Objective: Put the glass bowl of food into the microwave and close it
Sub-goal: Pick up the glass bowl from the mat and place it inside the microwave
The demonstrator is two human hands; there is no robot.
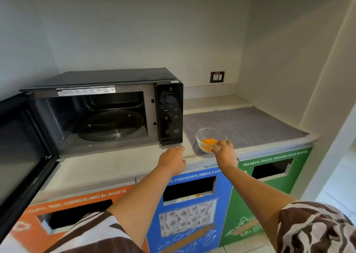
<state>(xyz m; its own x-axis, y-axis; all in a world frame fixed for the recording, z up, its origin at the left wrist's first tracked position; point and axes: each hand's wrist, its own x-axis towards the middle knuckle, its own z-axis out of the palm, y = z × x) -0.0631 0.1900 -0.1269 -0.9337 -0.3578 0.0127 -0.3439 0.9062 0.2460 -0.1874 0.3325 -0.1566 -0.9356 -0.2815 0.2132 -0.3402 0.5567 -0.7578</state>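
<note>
A black microwave [169,110] stands on the pale counter with its door [21,152] swung wide open to the left. Its glass turntable [110,125] lies bare inside the cavity. A small glass bowl [209,137] holding orange food sits just right of the microwave, at the front corner of a grey mat. My right hand [224,149] grips the bowl's near rim. My left hand [171,160] rests on the counter edge below the microwave's control panel, fingers curled and holding nothing.
The grey mat [246,125] covers the counter's right part. A wall socket [217,77] sits behind. Below the counter are three waste bins: orange [30,225], blue [223,204] and green [300,156]. A wall closes the right side.
</note>
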